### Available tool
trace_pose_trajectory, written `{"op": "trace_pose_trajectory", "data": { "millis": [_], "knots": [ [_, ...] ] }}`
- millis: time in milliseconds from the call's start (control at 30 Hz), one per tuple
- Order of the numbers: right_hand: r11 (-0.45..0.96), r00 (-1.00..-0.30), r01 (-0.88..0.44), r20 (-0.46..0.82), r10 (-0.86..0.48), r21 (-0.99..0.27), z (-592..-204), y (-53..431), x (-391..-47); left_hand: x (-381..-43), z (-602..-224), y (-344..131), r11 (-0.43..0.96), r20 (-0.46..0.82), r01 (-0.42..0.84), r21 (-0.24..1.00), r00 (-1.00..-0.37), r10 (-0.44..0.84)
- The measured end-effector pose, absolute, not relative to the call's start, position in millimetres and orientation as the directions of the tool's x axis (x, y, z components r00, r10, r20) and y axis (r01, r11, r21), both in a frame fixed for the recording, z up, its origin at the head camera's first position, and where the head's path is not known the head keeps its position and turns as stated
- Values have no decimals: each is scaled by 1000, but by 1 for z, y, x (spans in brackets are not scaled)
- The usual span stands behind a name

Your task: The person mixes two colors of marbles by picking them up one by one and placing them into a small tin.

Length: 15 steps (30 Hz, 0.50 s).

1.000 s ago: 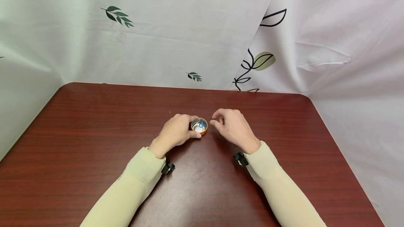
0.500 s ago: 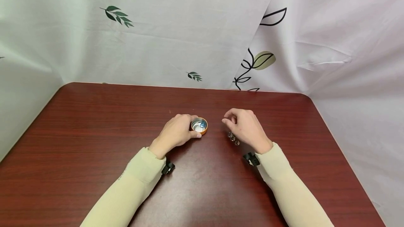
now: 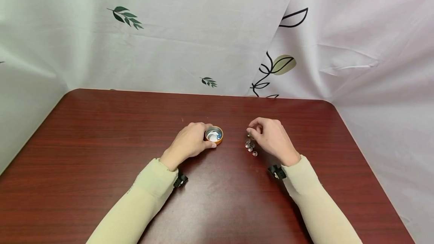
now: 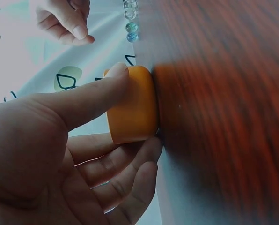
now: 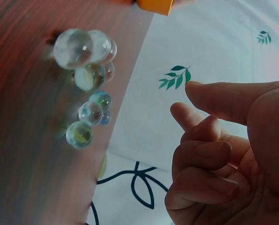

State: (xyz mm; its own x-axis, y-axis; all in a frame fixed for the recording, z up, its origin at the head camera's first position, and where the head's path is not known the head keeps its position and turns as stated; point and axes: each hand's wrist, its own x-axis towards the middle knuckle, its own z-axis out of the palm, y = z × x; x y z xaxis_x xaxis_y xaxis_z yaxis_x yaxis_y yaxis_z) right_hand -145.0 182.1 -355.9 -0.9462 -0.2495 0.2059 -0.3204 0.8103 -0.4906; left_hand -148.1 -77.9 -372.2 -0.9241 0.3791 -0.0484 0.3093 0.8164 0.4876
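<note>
My left hand (image 3: 190, 138) grips a small round orange container (image 4: 134, 105), thumb on one side and fingers on the other. It stands upright on the table, its silvery inside facing up, and a small blue marble (image 3: 219, 136) lies within. To the right, my right hand (image 3: 270, 138) hovers beside a cluster of glass marbles (image 3: 250, 148), holding nothing. In the right wrist view its thumb and index finger are apart while the other fingers curl loosely. Large clear marbles (image 5: 73, 48) sit at one end of the cluster, and smaller marbles with coloured swirls (image 5: 78, 135) at the other.
A dark red wood-grain table (image 3: 217, 199) lies under both hands. White cloth (image 3: 176, 29) printed with leaves hangs behind its far edge and along both sides. Each wrist carries a small black camera (image 3: 277, 172).
My right hand has moved right, away from the container, uncovering the marbles. The blue marble has shifted slightly inside the container. My left hand keeps its grip in place.
</note>
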Motion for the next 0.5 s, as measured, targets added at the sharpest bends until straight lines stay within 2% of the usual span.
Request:
{"op": "trace_pose_trajectory", "data": {
  "millis": [500],
  "knots": [
    [819, -958, -284, 171, -228, -498, -362, 194, -144, -148, -371, -79, 812, -53, 298, 502, -926, 373]
  ]
}}
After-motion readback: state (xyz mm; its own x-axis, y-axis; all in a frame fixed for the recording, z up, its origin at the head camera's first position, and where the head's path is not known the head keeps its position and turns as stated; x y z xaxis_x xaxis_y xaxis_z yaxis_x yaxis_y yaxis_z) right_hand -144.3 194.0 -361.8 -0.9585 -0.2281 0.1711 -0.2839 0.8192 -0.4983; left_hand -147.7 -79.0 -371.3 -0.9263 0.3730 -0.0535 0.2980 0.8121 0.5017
